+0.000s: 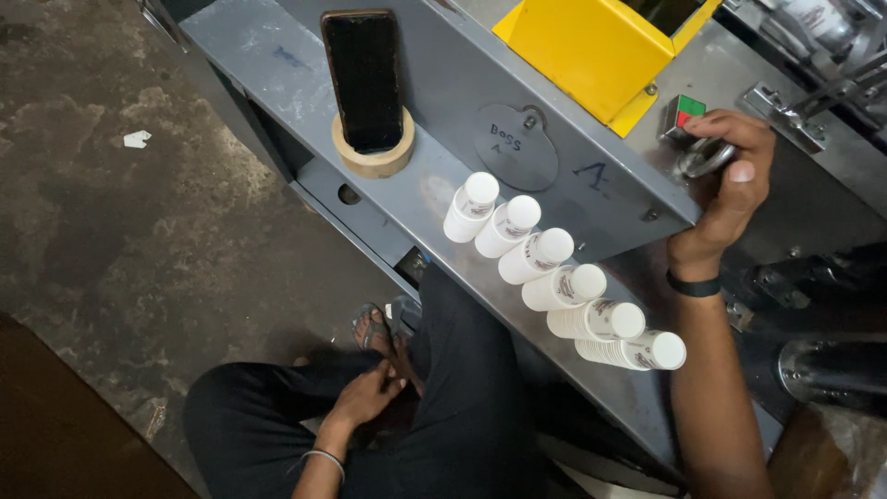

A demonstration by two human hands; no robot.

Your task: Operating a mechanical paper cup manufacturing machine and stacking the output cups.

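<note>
Right hand (730,176) grips metal ring (704,157), partly hidden; left hand (370,393) loose on foot (374,328).

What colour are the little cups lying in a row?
The paper cups are white with small printed marks near the rims, seen best in the head view.

A grey sheet-metal machine housing (434,83) carries six stacks of small white paper cups (564,286), lying in a row just left of the gripping right hand (730,185).
</note>
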